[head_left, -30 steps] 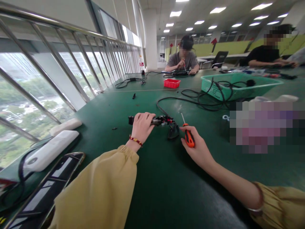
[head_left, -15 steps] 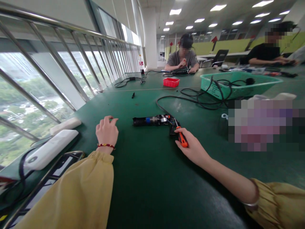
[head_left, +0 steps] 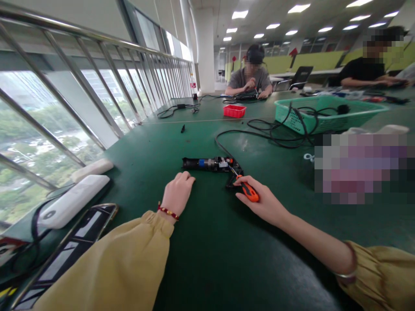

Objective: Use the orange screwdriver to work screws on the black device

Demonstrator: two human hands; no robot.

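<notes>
An opened black corded device (head_left: pixel 209 163) lies across the green table, its inner parts, coloured wires and a blue band exposed; its exact kind is unclear. My right hand (head_left: pixel 259 196) is closed around the orange-and-black handle of a screwdriver (head_left: pixel 249 190). The screwdriver's shaft reaches into the device's right end, by its wires. Just below the device's left part is my left hand (head_left: pixel 179 190), back up, with its fingers curled in. Whether those fingers hold anything is hidden.
A black cord (head_left: pixel 259 133) loops from the device toward a green basket (head_left: pixel 330 123). Further back stands a red tray (head_left: pixel 234 111). To the left lie a phone-like framed object (head_left: pixel 78 237) and a white elongated object (head_left: pixel 74 203). Two people sit across the table; a railing (head_left: pixel 97 47) runs along the left.
My left hand has moved right, close to the device, and its fingers have curled in. The screwdriver has shifted slightly, its handle now lower and more tilted in my right hand.
</notes>
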